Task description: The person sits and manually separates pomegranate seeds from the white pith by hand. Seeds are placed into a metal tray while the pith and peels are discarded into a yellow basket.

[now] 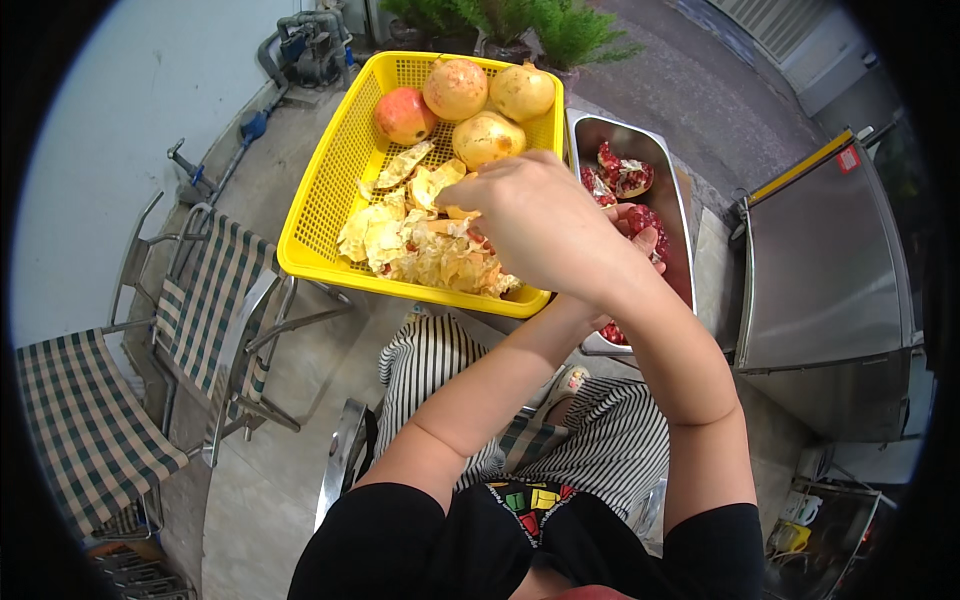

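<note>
My forearms cross, the right one above the left. My left hand (645,244) holds a peeled pomegranate piece (649,223) with exposed red arils over the stainless steel pan (679,259). Above the peel heap in the yellow plastic basket (319,184) is my right hand (525,210), back upward and fingers bent down. Its fingertips are largely hidden, so anything in them cannot be made out. Pale pomegranate peel and membrane (442,259) fill the basket's near part. Several whole pomegranates (455,88) sit at its far end. Other opened pomegranate pieces (626,171) lie in the pan.
Checkered folding chairs (225,300) stand at the left by a white wall (97,150). Behind the basket are green potted plants (502,26) and a pump with pipes (311,49). A stainless steel cabinet (825,262) stands to the right.
</note>
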Demonstrator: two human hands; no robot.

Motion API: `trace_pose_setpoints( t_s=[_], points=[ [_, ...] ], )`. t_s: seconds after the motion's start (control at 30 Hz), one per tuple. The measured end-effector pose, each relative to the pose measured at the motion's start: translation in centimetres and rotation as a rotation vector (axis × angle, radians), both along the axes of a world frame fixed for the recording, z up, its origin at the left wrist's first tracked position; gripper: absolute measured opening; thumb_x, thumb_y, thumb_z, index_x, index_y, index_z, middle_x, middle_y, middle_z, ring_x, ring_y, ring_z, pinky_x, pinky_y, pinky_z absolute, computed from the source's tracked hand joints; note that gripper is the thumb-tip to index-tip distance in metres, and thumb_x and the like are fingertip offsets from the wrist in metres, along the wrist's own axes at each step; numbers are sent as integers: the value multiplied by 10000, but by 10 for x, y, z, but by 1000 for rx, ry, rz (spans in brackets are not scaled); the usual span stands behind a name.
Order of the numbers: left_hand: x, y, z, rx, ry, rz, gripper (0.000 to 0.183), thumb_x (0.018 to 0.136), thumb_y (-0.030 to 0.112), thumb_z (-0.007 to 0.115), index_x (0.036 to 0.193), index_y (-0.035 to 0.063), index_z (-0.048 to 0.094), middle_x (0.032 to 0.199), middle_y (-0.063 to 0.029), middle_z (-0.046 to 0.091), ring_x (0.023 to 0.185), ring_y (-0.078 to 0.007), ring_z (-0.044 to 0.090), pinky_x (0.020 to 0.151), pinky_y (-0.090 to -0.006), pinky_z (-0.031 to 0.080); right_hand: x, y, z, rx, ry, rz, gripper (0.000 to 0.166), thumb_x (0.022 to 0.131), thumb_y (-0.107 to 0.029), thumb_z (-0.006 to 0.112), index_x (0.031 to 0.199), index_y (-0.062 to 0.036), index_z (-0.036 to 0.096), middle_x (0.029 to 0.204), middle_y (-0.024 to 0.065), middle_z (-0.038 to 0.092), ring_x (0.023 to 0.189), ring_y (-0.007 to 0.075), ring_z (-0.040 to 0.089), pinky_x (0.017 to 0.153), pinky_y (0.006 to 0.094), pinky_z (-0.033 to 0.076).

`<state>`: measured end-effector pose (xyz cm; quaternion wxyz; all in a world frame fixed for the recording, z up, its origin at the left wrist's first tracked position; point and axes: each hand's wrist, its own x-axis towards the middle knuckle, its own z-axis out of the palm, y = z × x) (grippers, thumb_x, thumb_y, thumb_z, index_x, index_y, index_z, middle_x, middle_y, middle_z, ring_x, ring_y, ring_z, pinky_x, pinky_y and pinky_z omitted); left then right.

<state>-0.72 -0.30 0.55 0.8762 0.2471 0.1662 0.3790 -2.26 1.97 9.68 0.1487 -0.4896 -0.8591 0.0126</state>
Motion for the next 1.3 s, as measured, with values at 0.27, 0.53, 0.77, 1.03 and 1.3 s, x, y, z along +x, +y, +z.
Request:
trace_pose_setpoints(
  t_s=[0.27, 0.53, 0.77, 1.03, 1.3],
  points=[
    [-7, 6, 9, 209, -29, 96, 362, 914, 76, 469, 1269, 56, 403, 1146, -38, 507, 1013, -127, 521, 854, -292, 469, 100, -43, 8, 255, 896, -437, 94, 791, -43, 633, 877, -8, 650, 733, 17, 640, 627, 58, 546, 538, 203, 438],
    [-7, -1, 6, 446, 64, -37, 426, 918, 67, 465, 1326, 1, 362, 1266, -86, 468, 1102, -117, 468, 945, -239, 365, 152, -90, -67, -111, 1489, -395, 201, 812, -40, 630, 1005, 4, 598, 859, 32, 632, 737, 64, 588, 608, 182, 468],
    [-6, 2, 4, 597, 251, -35, 409, 925, 85, 454, 1317, -4, 380, 1246, -84, 487, 1098, -116, 469, 944, -244, 361, 154, -90, -62, -141, 1363, -453, 155, 832, -41, 599, 966, 38, 602, 807, 51, 632, 671, 71, 584, 604, 200, 491],
    [-1, 2, 1, 546, 239, 5, 380, 928, 93, 444, 1283, -28, 379, 1190, -106, 524, 1081, -150, 515, 948, -275, 398, 156, -90, -66, -190, 1427, -430, 148, 826, -48, 603, 942, 45, 605, 794, 45, 632, 690, 64, 574, 623, 206, 486],
    [-5, -1, 2, 527, 208, 30, 369, 930, 71, 426, 1277, -44, 380, 1185, -115, 526, 1081, -151, 516, 936, -270, 410, 154, -89, -67, -222, 1427, -474, 186, 798, -42, 627, 962, 43, 618, 818, 46, 642, 734, 75, 581, 663, 223, 485]
  ],
)
